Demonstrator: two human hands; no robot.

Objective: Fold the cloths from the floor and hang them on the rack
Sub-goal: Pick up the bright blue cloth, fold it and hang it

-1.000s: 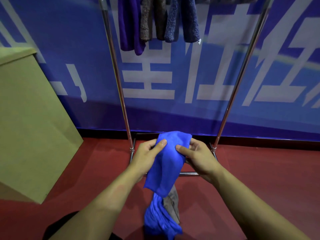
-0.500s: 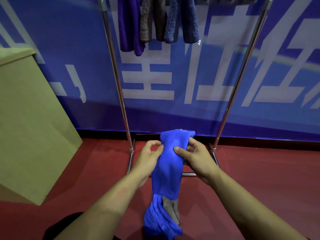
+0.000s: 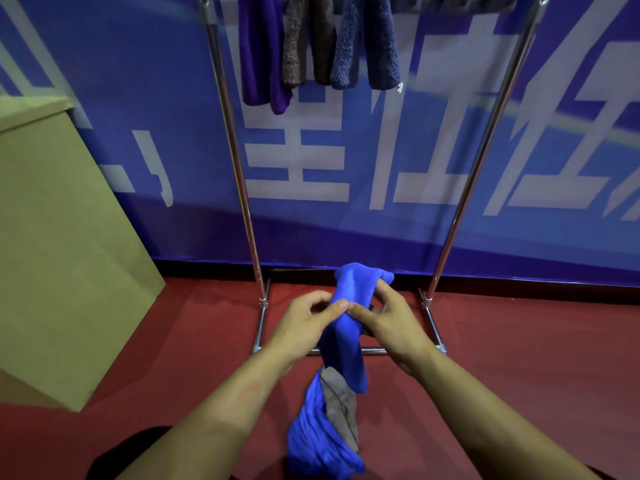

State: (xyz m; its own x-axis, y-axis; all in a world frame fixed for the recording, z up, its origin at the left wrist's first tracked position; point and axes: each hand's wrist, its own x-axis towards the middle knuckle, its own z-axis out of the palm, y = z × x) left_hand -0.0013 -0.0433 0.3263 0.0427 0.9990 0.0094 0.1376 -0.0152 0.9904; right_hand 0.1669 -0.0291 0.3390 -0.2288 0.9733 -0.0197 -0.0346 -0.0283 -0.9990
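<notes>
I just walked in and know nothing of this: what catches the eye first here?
A bright blue cloth held up at centre by the left hand and right hand. Below it more cloths lie heaped on the red floor, and towels hang from the metal rack above.

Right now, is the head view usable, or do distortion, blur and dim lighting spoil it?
Head view: usable; wide-angle distortion makes the rack poles lean inward; lighting is dim with a blue cast; both hands, left hand and right hand, and the blue cloth they hold are sharp; the hung cloths at the top edge are slightly soft.
</notes>
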